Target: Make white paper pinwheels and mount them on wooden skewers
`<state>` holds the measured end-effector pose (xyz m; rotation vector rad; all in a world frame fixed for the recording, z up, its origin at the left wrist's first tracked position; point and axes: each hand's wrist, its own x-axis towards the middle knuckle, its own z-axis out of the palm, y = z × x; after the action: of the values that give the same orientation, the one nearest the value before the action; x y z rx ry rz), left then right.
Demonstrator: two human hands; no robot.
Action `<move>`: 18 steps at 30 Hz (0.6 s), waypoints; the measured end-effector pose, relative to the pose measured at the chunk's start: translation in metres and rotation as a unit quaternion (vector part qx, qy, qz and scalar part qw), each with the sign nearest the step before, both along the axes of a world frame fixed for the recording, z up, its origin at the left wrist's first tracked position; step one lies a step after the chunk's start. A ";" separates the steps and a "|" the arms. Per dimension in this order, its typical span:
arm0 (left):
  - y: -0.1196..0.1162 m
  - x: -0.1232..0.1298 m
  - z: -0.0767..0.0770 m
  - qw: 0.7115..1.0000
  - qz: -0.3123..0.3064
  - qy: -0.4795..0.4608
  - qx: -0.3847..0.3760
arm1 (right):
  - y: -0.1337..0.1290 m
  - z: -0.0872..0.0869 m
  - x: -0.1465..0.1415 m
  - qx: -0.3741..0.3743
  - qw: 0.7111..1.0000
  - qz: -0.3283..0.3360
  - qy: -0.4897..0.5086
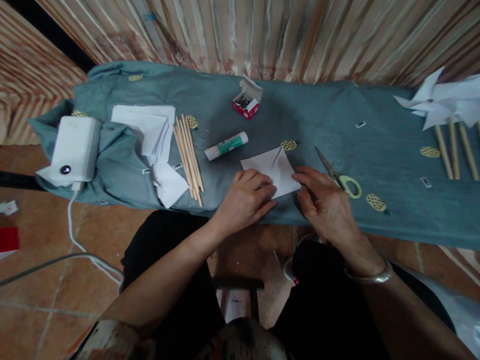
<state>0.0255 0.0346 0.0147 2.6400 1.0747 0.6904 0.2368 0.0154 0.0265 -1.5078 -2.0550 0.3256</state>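
so I'm watching this through the head cam and the left hand (pixel 247 199) has its bent fingers down on the lower left of a white paper square (pixel 285 174), while the right hand (pixel 327 203) has fingertips at its right edge; hands are apart from each other, but I honestly can't tell if either one is pinching the sheet or just pressing on it. The paper's lying on the green cloth (pixel 306 115) near the front edge, a dark line running in from its top corner. Scissors (pixel 337 178) are just beyond the right hand, glue stick (pixel 226 145) is up and left of the paper, then wooden sticks (pixel 188 159) further left, and I've got white pinwheels (pixel 458 102) way over on the right
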 end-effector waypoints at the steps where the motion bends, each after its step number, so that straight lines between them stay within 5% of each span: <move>1: 0.000 0.001 0.001 1.000 -0.001 0.008 -0.002 | -0.001 0.000 -0.001 0.001 1.000 0.002 0.002; 18: -0.004 0.007 0.005 0.996 -0.011 0.067 0.057 | -0.004 0.004 0.000 -0.036 0.998 0.017 0.047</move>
<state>0.0328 0.0309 0.0194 2.8268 1.0695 0.5944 0.2367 0.0112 0.0305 -1.4729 -2.0160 0.4779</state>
